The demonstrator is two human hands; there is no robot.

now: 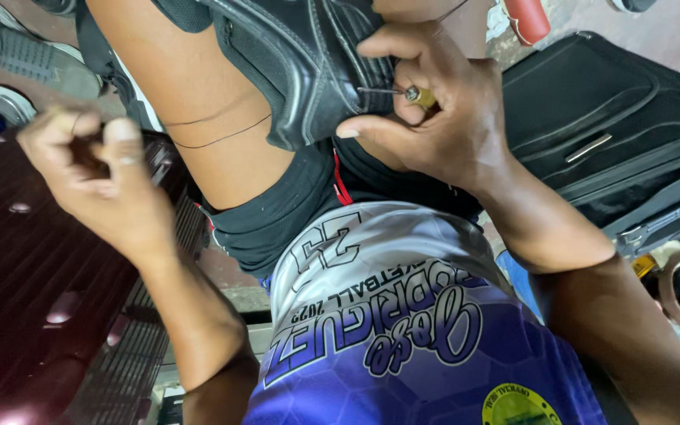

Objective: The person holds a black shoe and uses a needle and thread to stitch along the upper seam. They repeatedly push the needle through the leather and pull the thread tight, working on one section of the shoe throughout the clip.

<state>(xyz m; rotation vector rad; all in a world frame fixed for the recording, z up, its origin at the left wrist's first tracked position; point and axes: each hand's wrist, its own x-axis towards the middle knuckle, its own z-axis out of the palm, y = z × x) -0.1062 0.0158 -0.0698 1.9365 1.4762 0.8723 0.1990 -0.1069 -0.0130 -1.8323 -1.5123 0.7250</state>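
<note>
A black leather shoe (308, 71) rests on my thigh, upper centre. My right hand (434, 118) is closed around a stitching awl (415, 95) with a brass ferrule, its metal needle pushed into the shoe's side. My left hand (96, 173) is raised to the left, fingers pinched on a thin dark thread (222, 134) that runs taut across my thigh toward the shoe.
A black suitcase (623, 134) lies at the right. A dark red ribbed case (33, 299) fills the lower left. Grey shoes (25, 55) and a blue item sit at the upper left; a red object (527, 20) is at the top.
</note>
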